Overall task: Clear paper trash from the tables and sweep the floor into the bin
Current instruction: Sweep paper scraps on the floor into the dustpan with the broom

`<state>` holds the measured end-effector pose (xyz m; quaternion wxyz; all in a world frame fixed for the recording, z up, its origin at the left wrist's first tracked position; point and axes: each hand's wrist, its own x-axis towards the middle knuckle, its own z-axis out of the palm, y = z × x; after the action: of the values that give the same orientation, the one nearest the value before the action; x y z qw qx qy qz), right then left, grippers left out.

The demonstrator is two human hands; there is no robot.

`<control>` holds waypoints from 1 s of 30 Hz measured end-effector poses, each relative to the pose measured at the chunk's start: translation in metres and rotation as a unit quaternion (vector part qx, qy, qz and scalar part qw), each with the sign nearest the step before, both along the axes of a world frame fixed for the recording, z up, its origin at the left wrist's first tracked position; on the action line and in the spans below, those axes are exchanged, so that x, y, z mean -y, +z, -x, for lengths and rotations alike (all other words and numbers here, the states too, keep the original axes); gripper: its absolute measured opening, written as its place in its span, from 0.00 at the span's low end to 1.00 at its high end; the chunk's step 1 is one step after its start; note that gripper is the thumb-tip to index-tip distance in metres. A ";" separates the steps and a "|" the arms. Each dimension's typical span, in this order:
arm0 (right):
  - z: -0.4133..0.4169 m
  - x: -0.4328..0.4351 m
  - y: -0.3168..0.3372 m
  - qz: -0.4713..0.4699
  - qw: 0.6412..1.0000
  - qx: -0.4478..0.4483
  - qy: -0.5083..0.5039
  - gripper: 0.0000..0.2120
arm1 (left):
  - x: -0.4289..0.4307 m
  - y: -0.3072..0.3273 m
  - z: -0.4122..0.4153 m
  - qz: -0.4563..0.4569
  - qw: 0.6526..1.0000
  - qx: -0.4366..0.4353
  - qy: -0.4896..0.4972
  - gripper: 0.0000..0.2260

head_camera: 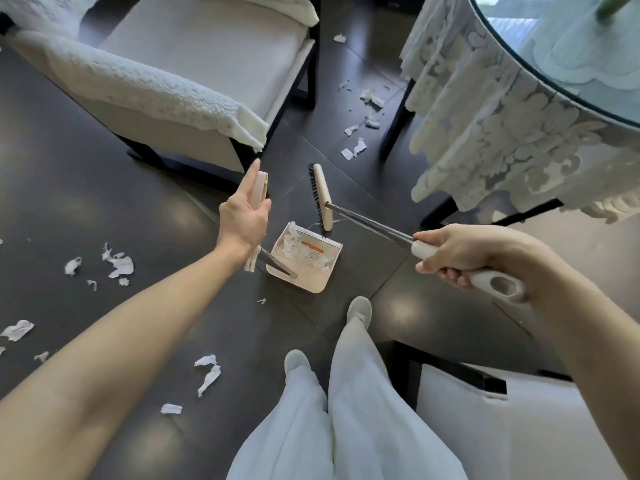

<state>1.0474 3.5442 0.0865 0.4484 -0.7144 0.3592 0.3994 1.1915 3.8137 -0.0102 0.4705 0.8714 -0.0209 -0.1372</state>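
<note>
— Scraps of torn white paper (117, 265) litter the dark tiled floor (104, 188) toward its left edge. Heavy?
— Featherlight, flimsy (hard strokes would scatter them). Left hand (244, 216) grasps the cream long-handled dustpan (304, 271) by its top grip; pan mid-floor, paper inside.
— Broom?
— Right hand (460, 261) clenches the cream black-bristled broom (321, 199) at its handle's end. More scraps lie beside the lace-draped table (485, 133).

There's a pale armchair (207, 57) up top left with a white quilted throw (138, 88) over its arm, a lace cloth (485, 126) hanging down on the right, and a white cushion (502, 427) bottom right.
</note>
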 end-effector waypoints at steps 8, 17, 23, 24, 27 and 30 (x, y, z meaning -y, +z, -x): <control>-0.139 0.010 -0.025 0.052 0.976 0.023 0.210 0.20 | 0.011 -0.005 -0.046 0.009 0.992 0.001 0.129 0.29; -0.295 0.043 -0.049 0.046 0.935 0.033 0.350 0.21 | 0.042 -0.007 -0.087 -0.041 0.976 -0.012 0.216 0.29; -0.351 0.024 -0.071 0.145 0.866 0.043 0.476 0.09 | 0.041 -0.009 -0.107 -0.047 0.969 -0.021 0.241 0.29; -0.353 0.021 -0.071 0.171 0.844 0.049 0.505 0.10 | 0.039 -0.009 -0.108 -0.048 0.968 -0.022 0.244 0.29; -0.359 0.018 -0.069 0.185 0.795 0.029 0.577 0.12 | 0.037 -0.009 -0.109 -0.056 0.968 -0.018 0.244 0.29; -0.361 0.022 -0.067 0.111 0.867 -0.051 0.484 0.19 | 0.037 -0.008 -0.107 -0.059 0.970 -0.020 0.234 0.29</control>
<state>1.4084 3.5218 0.0200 0.0978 -0.8223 0.0326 0.5596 1.2981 3.7772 -0.0182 0.4380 0.8753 0.2009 -0.0414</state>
